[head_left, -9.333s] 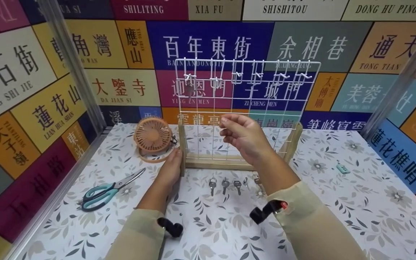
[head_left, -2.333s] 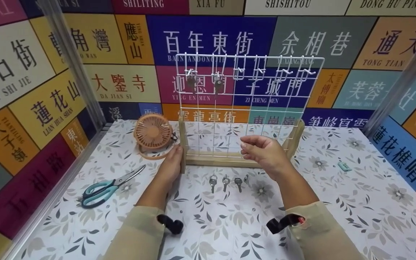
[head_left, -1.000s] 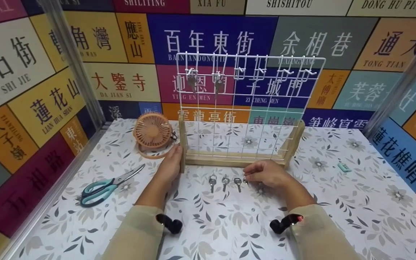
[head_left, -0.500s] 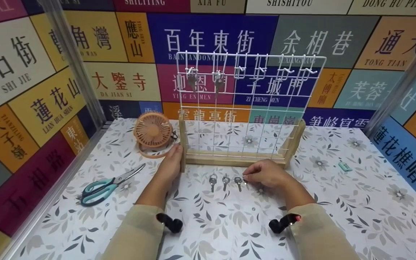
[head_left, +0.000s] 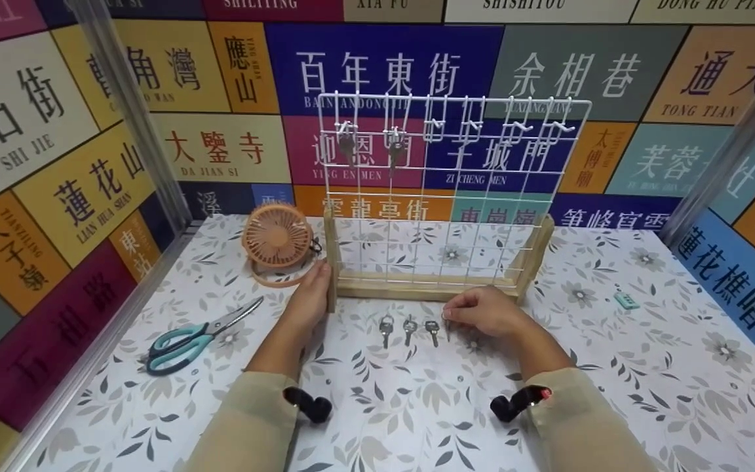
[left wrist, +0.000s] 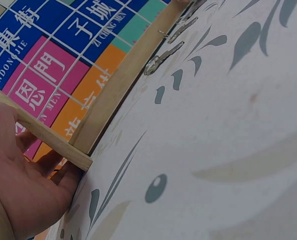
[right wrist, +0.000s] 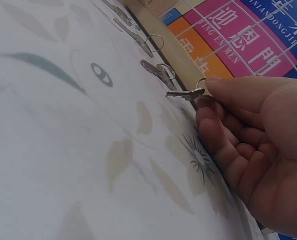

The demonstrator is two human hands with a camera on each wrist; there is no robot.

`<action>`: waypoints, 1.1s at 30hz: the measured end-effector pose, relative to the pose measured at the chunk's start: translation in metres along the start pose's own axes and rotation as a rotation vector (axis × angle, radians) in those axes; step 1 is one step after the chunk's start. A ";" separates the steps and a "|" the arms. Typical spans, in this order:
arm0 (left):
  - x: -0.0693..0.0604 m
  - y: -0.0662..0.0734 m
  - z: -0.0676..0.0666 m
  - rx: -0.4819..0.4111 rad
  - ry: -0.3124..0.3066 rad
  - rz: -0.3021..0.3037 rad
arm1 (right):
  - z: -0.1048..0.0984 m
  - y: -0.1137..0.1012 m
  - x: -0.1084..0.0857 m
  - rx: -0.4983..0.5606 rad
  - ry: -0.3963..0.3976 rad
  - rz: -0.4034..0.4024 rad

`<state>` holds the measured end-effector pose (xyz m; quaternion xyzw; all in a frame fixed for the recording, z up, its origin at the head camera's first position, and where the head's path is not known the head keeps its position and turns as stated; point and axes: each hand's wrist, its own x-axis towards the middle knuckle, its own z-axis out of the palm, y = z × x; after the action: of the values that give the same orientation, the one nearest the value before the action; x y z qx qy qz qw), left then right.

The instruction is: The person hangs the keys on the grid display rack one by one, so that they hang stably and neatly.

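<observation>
A white wire grid stands in a wooden frame; two keys hang from its two leftmost hooks. My left hand rests against the frame's left upright; in the left wrist view that hand has its fingers around the wooden post. The thumb and forefinger of my right hand pinch the ring of a key. In the right wrist view this key sticks out from the fingertips of the hand. Three keys lie in a row just left of it.
An orange fan stands left of the frame, close to my left hand. Scissors with teal handles lie at the left of the table. A small teal object is on the right side. Printed panels cover the walls behind.
Since about a second ago, the key at my right fingertips has tilted up, its blade now visible below them. Earlier, my right hand came down from the grid. My left hand has stayed put.
</observation>
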<state>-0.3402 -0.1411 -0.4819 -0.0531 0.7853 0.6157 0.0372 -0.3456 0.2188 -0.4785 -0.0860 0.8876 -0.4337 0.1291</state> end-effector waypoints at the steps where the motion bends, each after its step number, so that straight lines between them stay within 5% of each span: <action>1: 0.000 0.000 0.000 -0.001 -0.001 -0.005 | 0.000 0.000 -0.001 0.021 -0.004 0.010; 14: 0.001 0.001 0.000 -0.001 0.012 -0.024 | -0.006 -0.030 -0.011 0.235 0.044 -0.021; 23: 0.001 0.001 0.000 -0.004 0.005 -0.033 | -0.017 -0.076 -0.023 0.432 0.126 -0.138; 33: 0.002 0.001 0.001 -0.001 0.013 -0.018 | -0.049 -0.135 -0.032 0.509 0.255 -0.271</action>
<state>-0.3420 -0.1402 -0.4811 -0.0643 0.7848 0.6153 0.0375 -0.3248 0.1817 -0.3373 -0.1134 0.7400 -0.6626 -0.0247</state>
